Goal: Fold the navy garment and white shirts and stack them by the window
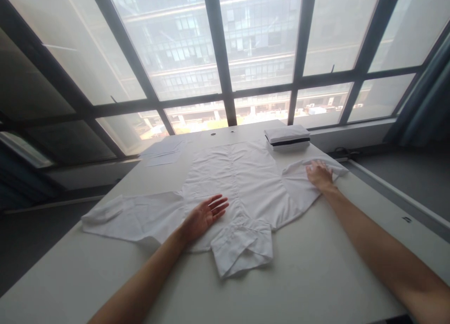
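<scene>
A white long-sleeved shirt (253,178) lies spread on the white table, its collar (242,249) toward me and its sleeves stretched out to both sides. Small creases run across its body. My left hand (206,216) is over the left part of the shirt, palm turned up and fingers extended, holding nothing. Whether it touches the cloth I cannot tell. Over on the right sleeve, near the cuff, my right hand (319,174) rests palm down with its fingers spread on the fabric.
A stack of folded white and black cloth (287,137) sits at the table's far right. Several white sheets (163,151) lie at the far left. Beyond the table (316,277) stand large framed windows (260,38), with blue curtains (422,99) at the sides.
</scene>
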Action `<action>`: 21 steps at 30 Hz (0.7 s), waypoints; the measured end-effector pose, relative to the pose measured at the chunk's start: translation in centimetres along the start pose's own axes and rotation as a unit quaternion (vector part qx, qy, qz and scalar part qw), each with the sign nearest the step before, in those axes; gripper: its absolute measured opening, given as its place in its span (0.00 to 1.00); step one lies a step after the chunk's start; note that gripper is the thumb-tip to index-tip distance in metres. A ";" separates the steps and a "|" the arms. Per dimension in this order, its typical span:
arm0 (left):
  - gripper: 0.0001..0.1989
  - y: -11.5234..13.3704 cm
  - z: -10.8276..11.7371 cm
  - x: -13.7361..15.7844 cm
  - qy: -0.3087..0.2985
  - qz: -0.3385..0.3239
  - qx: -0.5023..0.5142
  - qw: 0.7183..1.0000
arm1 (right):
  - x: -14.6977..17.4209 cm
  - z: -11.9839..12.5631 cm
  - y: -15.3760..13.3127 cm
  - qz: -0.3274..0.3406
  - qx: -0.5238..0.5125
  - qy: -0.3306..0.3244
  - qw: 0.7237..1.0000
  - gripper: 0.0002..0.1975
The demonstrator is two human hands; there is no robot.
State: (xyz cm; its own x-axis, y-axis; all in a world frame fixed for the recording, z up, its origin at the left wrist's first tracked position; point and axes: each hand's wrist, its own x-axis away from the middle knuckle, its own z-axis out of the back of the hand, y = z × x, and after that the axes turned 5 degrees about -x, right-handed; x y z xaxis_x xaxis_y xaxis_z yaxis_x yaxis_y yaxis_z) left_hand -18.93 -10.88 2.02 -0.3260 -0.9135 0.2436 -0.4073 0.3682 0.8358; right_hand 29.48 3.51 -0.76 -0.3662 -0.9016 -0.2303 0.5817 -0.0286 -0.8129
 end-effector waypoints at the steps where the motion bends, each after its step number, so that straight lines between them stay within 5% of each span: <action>1: 0.17 0.0 0.0 0.0 0.000 0.000 0.002 1.000 | 0.4 -0.4 -0.9 0.011 -0.044 0.000 0.999 0.24; 6: 0.19 -0.1 0.0 -0.3 0.015 0.008 0.009 1.000 | 5.1 -4.3 -7.1 0.031 -0.231 -0.116 0.965 0.20; 8: 0.21 -0.1 -0.1 -0.3 0.018 0.013 0.017 1.000 | 8.6 -6.2 -9.5 -0.041 -0.470 -0.285 0.834 0.20; 10: 0.24 -0.1 -0.3 -0.4 0.020 0.018 0.027 0.999 | 11.8 -7.8 -11.0 -0.121 -0.559 -0.415 0.708 0.24; 12: 0.25 0.0 -0.5 -0.4 0.028 0.024 0.036 0.999 | 13.5 -8.8 -11.5 -0.185 -0.570 -0.483 0.639 0.25; 15: 0.25 0.0 -0.8 -0.3 0.039 0.028 0.043 0.998 | 12.0 -8.7 -10.2 -0.251 -0.585 -0.441 0.632 0.22; 21: 0.23 0.1 -0.9 -0.2 0.047 0.034 0.054 0.997 | 3.1 -4.8 -4.4 -0.313 -0.648 -0.160 0.676 0.20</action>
State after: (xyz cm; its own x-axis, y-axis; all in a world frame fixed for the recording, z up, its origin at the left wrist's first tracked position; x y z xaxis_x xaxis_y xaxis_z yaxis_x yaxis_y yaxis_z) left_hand -18.10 -10.79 2.52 -0.2771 -0.8964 0.3459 -0.4788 0.4410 0.7591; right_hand 22.30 2.94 -0.42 0.0514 -0.9409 0.3349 -0.8147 -0.2334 -0.5308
